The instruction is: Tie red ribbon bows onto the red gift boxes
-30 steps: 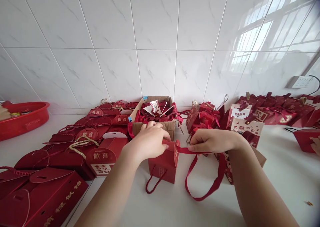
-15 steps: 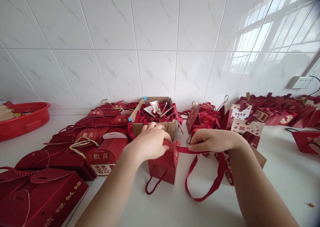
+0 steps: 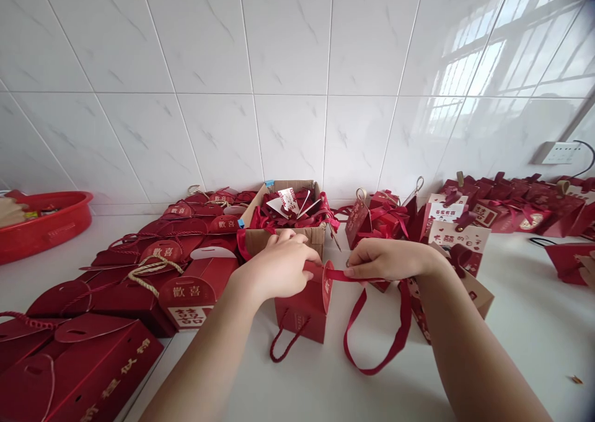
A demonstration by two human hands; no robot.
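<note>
A small red gift box stands upright on the white table, its dark red cord handle hanging down the front. My left hand is closed over the box's top, fingers curled behind it. From the rounded flap on the box's right side runs a red ribbon. My right hand pinches this ribbon a little to the right of the flap, holding that stretch nearly straight. The rest of the ribbon loops down to the tabletop below my right hand.
Rows of red boxes fill the left. Behind my left hand stands a cardboard box of ribbons and cards. More gift boxes crowd the right. A red basin sits far left; another person's hand shows at the right edge.
My right hand has shifted slightly left, closer to the box flap, still pinching the ribbon. My left hand and the box stay nearly where they were.
</note>
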